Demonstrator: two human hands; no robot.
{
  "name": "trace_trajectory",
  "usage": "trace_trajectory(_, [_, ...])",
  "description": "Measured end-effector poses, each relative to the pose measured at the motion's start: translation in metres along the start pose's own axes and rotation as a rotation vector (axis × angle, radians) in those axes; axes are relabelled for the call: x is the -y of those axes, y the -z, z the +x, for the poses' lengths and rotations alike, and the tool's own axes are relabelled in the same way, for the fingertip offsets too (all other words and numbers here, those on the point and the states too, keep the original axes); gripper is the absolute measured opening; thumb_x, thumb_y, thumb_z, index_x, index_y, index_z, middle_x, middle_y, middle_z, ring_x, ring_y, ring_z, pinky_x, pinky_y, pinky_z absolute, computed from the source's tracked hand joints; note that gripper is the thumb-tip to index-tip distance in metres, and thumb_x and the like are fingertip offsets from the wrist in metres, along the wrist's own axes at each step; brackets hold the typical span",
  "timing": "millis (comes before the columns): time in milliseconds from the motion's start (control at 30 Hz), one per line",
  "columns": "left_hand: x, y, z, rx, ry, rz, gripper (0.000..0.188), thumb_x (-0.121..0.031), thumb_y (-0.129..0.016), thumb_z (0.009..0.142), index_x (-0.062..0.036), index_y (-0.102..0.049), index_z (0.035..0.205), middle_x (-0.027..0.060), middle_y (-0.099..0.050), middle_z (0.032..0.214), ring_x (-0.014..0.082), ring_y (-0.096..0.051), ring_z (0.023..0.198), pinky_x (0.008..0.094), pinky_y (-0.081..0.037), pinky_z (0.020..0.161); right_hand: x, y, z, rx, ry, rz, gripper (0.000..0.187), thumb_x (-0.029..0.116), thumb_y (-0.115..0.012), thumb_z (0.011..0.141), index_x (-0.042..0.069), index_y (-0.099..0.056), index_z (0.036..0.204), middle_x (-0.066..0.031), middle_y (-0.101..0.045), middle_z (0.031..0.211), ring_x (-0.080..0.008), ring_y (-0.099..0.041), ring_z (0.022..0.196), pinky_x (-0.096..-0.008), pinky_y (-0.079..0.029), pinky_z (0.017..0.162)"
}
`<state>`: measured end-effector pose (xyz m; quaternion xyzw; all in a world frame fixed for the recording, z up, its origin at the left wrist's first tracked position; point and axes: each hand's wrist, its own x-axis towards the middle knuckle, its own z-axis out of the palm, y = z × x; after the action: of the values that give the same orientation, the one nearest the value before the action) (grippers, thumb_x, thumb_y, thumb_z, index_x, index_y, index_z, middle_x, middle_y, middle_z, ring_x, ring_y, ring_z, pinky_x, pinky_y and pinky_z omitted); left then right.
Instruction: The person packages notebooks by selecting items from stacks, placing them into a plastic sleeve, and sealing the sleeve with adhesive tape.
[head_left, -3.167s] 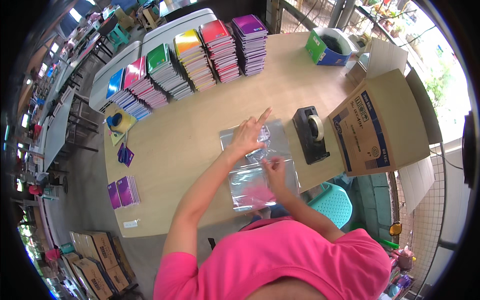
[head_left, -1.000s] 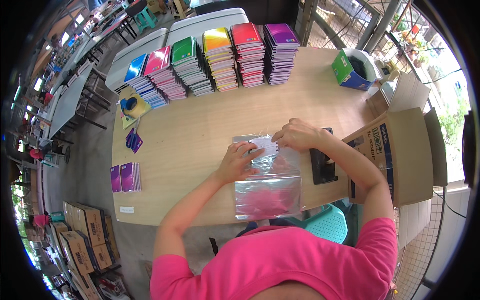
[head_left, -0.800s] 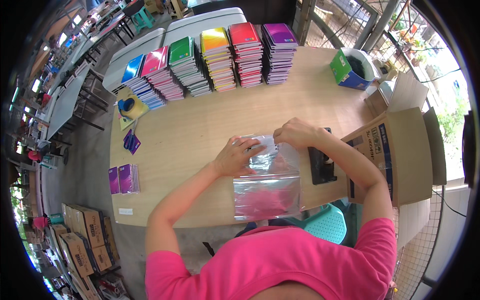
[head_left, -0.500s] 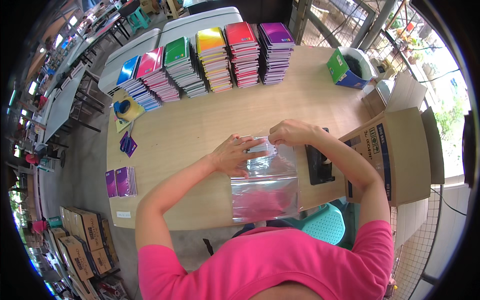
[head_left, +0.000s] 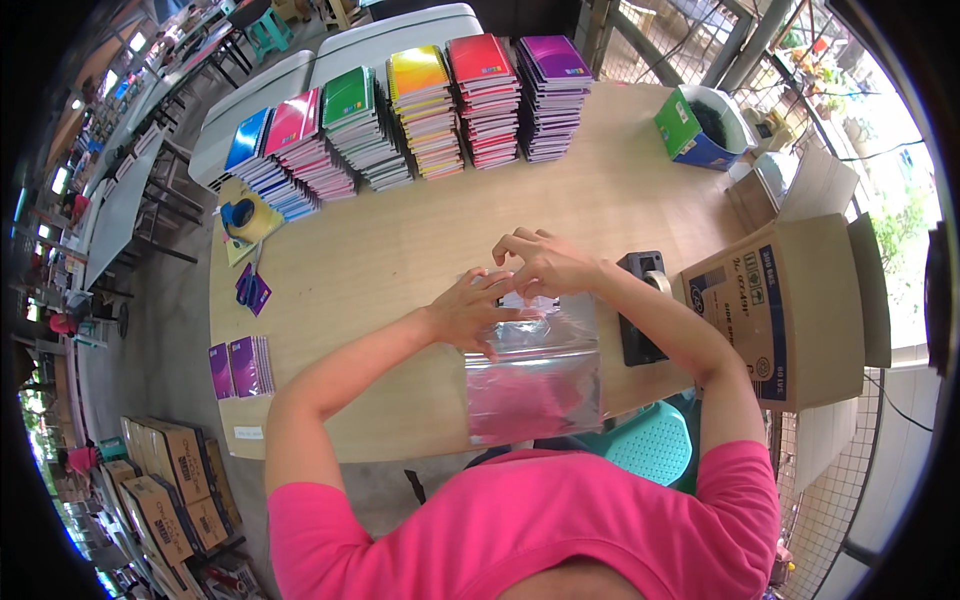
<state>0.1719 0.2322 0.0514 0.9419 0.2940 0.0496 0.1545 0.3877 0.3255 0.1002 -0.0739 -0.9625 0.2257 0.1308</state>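
A clear plastic sheet or bag (head_left: 533, 400) lies flat at the table's near edge, and pink shows through its lower half. Spread over its upper left part is my left hand (head_left: 468, 310), fingers apart and pressing down. My right hand (head_left: 545, 268) hovers just above the bag's top end, its fingers bent and separated, with nothing visible in them. A small whitish patch (head_left: 528, 301) shows between the two hands; my fingers partly hide it. Beside my right forearm stands a black tape dispenser (head_left: 640, 335), partly covered by that arm.
Stacks of spiral notebooks in several colours, such as yellow (head_left: 420, 72) and purple (head_left: 553, 60), line the far side. At left are tape rolls (head_left: 250, 218), scissors (head_left: 252, 285) and purple notebooks (head_left: 250, 367). An open cardboard box (head_left: 815, 320) and a green-blue carton (head_left: 690, 140) stand at right.
My right hand has lifted away from the bag's top end and moved a little left, its fingers loosening from a closed grip. The left hand stays spread on the bag.
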Motion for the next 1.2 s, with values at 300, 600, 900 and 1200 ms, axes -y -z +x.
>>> trace_trajectory(300, [-0.01, -0.035, 0.009, -0.464, 0.181, -0.038, 0.072, -0.045, -0.083, 0.066, -0.0337, -0.056, 0.132, 0.0122, -0.032, 0.151, 0.0316, -0.029, 0.14, 0.0547, -0.028, 0.106, -0.016, -0.063, -0.03, -0.377, -0.334, 0.478, 0.057, 0.008, -0.08, 0.071, 0.015, -0.058, 0.123, -0.0125, -0.044, 0.138, -0.0326, -0.045, 0.129, -0.0437, -0.049, 0.096])
trace_trajectory(600, [-0.049, -0.047, 0.007, -0.816, 0.43, -0.148, 0.047, -0.062, -0.074, 0.073, -0.0277, -0.071, 0.105, 0.0221, -0.022, 0.153, 0.0403, -0.024, 0.14, 0.0617, -0.017, 0.111, -0.013, -0.069, -0.038, -0.421, -0.481, 0.481, 0.083, 0.018, -0.084, 0.073, 0.013, -0.038, 0.142, -0.0105, -0.041, 0.142, -0.0288, -0.041, 0.133, -0.0453, -0.05, 0.097])
trace_trajectory(900, [-0.027, -0.051, 0.016, -0.738, 0.351, -0.015, 0.032, -0.036, -0.086, 0.064, -0.0238, -0.073, 0.09, 0.0177, -0.032, 0.15, 0.038, -0.033, 0.137, 0.0623, -0.023, 0.111, -0.02, -0.071, -0.038, -0.432, -0.463, 0.482, 0.08, 0.022, -0.084, 0.074, 0.012, -0.041, 0.141, -0.0107, -0.043, 0.14, -0.03, -0.044, 0.13, -0.0467, -0.05, 0.095])
trace_trajectory(1200, [-0.032, -0.047, 0.024, -0.856, 0.368, -0.401, 0.02, -0.02, -0.085, 0.068, -0.015, -0.073, 0.083, 0.0209, -0.037, 0.148, 0.041, -0.035, 0.138, 0.0502, -0.035, 0.108, -0.017, -0.071, -0.041, -0.444, -0.476, 0.493, 0.075, 0.022, -0.083, 0.075, 0.01, -0.044, 0.138, -0.0105, -0.045, 0.136, -0.0288, -0.046, 0.128, -0.0458, -0.05, 0.094])
